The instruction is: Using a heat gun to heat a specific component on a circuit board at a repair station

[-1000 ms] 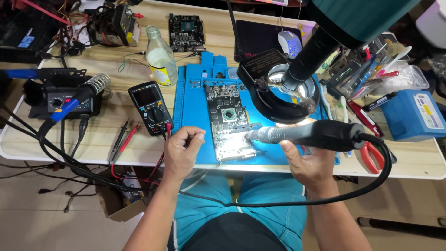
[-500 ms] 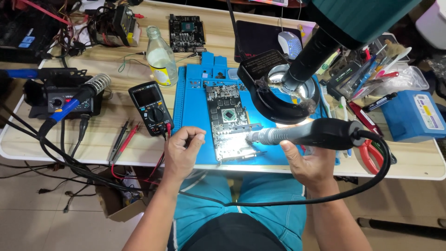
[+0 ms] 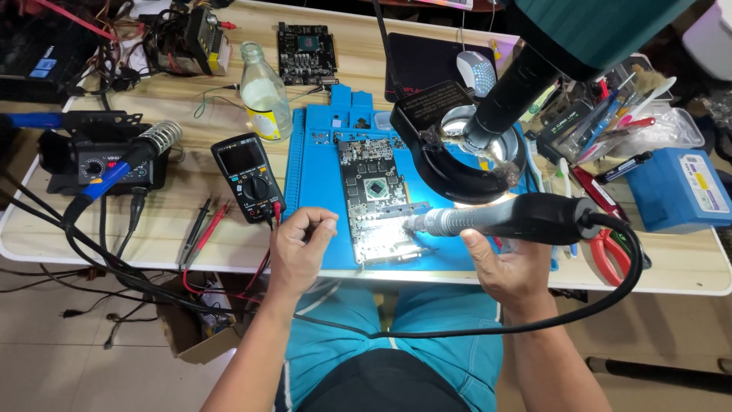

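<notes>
Right grip (image 3: 512,267) closed around the hot-air wand (image 3: 518,217), nozzle held low over the circuit board's (image 3: 375,200) near edge; left hand (image 3: 299,246) curled narrow, fingertips pinched, contents too small to tell. Barely shifted from a second ago: same hover, board flat on the blue mat (image 3: 320,175), midway across the tabletop (image 3: 191,252); likely mid-heating, nothing lifted yet.

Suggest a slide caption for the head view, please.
Right hand aims a hot-air handpiece at a circuit board on a blue mat.
</notes>
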